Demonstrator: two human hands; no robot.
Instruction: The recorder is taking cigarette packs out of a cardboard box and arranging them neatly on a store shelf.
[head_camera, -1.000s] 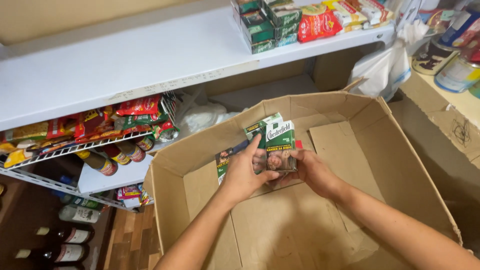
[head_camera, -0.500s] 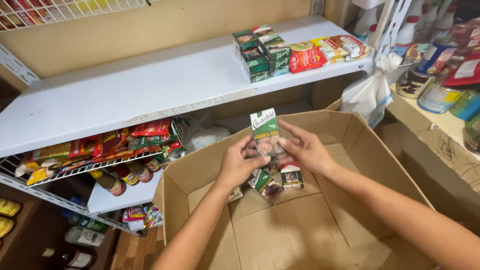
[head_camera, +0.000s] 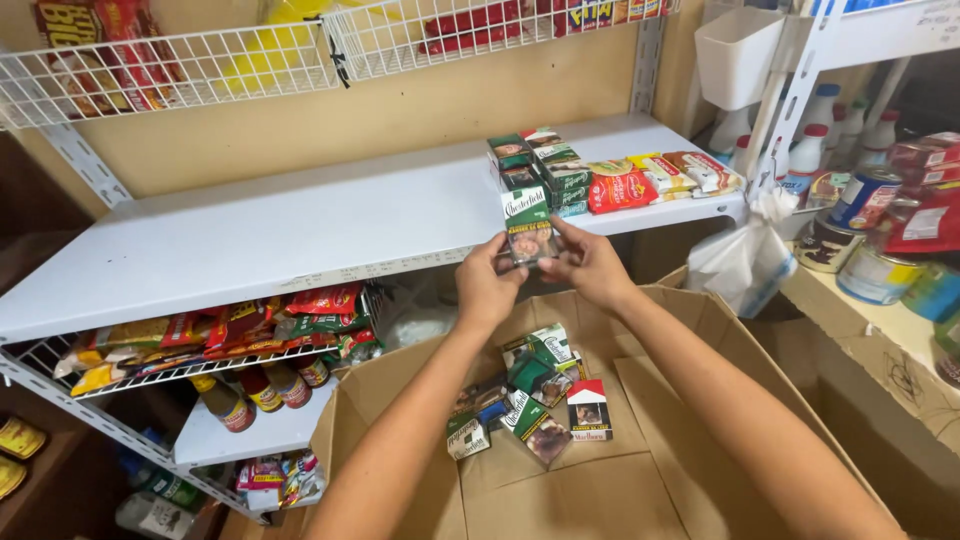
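Head view: both hands, left (head_camera: 487, 283) and right (head_camera: 592, 266), have lifted the pinched green pack (head_camera: 527, 226) above the box (head_camera: 700, 420).

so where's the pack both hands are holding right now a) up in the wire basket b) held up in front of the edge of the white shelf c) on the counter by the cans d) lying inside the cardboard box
b: the left hand and right hand hold the green and white pack up in front of the edge of the white shelf, above the cardboard box where other packs lie loose.
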